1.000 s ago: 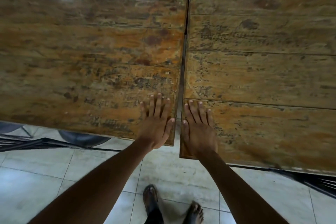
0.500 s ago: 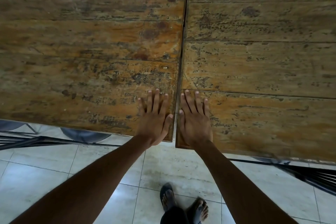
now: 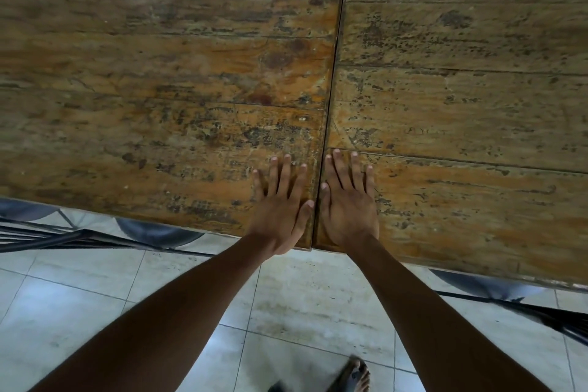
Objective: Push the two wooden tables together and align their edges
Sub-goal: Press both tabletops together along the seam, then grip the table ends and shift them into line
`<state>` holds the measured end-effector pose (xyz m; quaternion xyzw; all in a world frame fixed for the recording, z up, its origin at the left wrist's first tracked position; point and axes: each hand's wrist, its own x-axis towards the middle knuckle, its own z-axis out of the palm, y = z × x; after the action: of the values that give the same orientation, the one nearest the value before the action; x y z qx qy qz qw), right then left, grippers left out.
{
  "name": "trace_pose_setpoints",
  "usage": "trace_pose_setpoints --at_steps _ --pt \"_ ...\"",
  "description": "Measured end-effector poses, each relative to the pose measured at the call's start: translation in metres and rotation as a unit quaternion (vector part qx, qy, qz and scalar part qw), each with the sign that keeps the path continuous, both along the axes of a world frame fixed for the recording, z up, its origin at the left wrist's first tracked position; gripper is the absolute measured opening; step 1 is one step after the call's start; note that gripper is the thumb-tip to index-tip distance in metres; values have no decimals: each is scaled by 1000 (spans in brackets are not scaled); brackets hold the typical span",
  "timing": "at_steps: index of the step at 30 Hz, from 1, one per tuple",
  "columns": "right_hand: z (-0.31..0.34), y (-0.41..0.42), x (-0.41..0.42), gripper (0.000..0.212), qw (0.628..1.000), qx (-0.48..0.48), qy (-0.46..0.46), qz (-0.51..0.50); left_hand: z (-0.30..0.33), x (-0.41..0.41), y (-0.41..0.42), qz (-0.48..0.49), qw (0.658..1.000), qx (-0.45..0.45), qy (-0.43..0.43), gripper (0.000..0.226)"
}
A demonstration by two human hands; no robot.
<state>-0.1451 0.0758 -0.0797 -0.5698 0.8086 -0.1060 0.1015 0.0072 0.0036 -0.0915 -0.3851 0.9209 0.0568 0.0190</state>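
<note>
Two worn wooden tables fill the upper view, the left table (image 3: pixel 159 99) and the right table (image 3: pixel 461 99), side by side with only a thin dark seam (image 3: pixel 331 99) between them. My left hand (image 3: pixel 280 207) lies flat, fingers spread, on the left table's near right corner. Flat on the right table's near left corner rests my right hand (image 3: pixel 346 204). The thumbs almost meet across the seam. At the near edge the two corners sit nearly level, the right one a touch closer to me.
Pale floor tiles (image 3: pixel 286 302) lie below the near edges. Dark metal bars (image 3: pixel 63 240) and a blue seat (image 3: pixel 159 232) show under the left table. More dark metal bars (image 3: pixel 541 315) run under the right table. My sandalled foot (image 3: pixel 356 375) stands at the bottom.
The gap between the tables has narrowed from a visible wedge at the near end to a thin seam. My hands have come closer together, and the near corners are closer to level.
</note>
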Motion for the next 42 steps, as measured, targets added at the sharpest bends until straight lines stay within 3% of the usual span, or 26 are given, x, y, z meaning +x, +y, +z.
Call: trace_pose_setpoints --at_steps 3,8,12,16,22,28,34,42 --pt "6 -3 -6 60 998 54 -20 23 7 -3 0 9 999 38 -23 68" --pt "59 -12 -9 65 970 229 -56 54 62 -9 -6 -7 983 120 -138 71" --pt "111 -9 42 80 972 216 -33 89 125 41 -8 -38 994 66 -82 77" --pt "173 -33 102 75 979 169 -18 113 180 128 -29 -6 998 -2 -62 71" --pt "274 -88 256 64 974 68 18 215 261 298 -57 80 994 -68 -27 72" --pt "331 -124 454 64 954 12 43 298 323 512 -65 154 982 -108 -20 74" --pt "351 -161 654 68 920 -14 64 387 359 698 -56 293 950 -110 10 66" --pt "347 -238 829 66 887 -20 64 456 348 863 -87 372 917 -129 67 61"
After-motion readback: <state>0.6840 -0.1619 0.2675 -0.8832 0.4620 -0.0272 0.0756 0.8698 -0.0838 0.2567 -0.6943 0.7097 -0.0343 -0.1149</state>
